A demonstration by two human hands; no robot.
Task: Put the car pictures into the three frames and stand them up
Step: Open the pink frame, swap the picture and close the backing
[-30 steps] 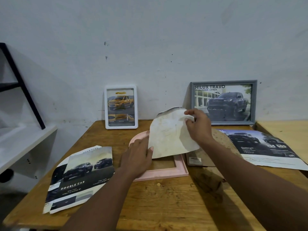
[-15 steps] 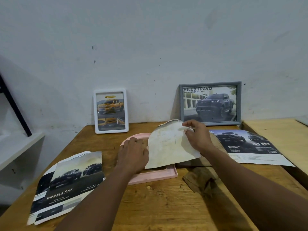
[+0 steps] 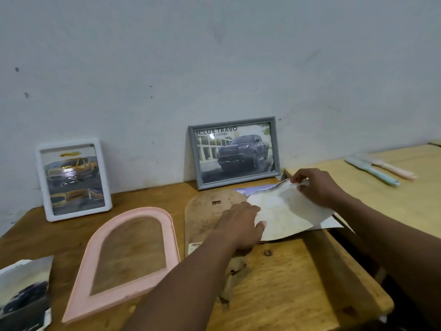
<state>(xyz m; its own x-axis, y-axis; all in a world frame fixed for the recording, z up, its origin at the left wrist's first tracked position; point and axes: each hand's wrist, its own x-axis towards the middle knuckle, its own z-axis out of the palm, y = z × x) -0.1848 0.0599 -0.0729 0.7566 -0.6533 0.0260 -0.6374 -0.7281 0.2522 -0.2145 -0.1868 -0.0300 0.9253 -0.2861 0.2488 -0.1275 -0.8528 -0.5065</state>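
A pink arched frame lies flat on the wooden table, with no picture in it. Its brown arched backing board lies just to its right. My right hand pinches the top edge of a stained white arched sheet and lays it over a car brochure at the table's right side. My left hand rests with straight fingers on the sheet's left edge. A white frame with a yellow truck picture and a grey frame with a dark truck picture stand against the wall.
A second car brochure lies at the table's front left corner. A lighter table adjoins on the right, with a blue knife and a pink knife on it. The wall stands right behind the frames.
The white sheet has moved from over the pink frame to the right, onto the brochure. My left hand left the frame and followed. The view swung right and down.
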